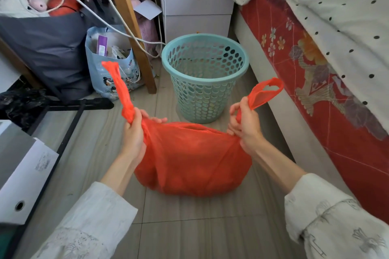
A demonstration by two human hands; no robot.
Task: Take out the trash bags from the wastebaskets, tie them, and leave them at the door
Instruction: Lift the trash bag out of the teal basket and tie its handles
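Head-camera view, looking down at a bedroom floor: one full red trash bag (189,160) sits on the grey floor tiles (189,227), out of the single teal perforated wastebasket (203,78), which stands upright just behind it with no liner inside. The bag has two handles, both untied and drawn apart. The left hand (134,132) grips the left handle (119,88), a twisted strip that rises up and leftward above the fist. The right hand (245,125) grips the right handle (264,93), whose open loop stands above the fingers. Both grips are closed round the plastic. Two pale patterned sleeves (90,223) enter from the bottom corners.

The wastebasket stands between a wooden furniture leg (130,27) on the left and a bed (315,80) on the right, with one white two-drawer nightstand (196,4) behind it. The bed carries a red floral mattress side and a white dotted cover (315,2). Left of the leg stands one light blue gift bag printed with penguins (113,69), and beside that one large dark grey bag (46,48) holding stuffed toys. Several white cables (117,27) hang across this corner; their number cannot be counted surely. One white box with a round finger hole (23,174) lies at the left edge.
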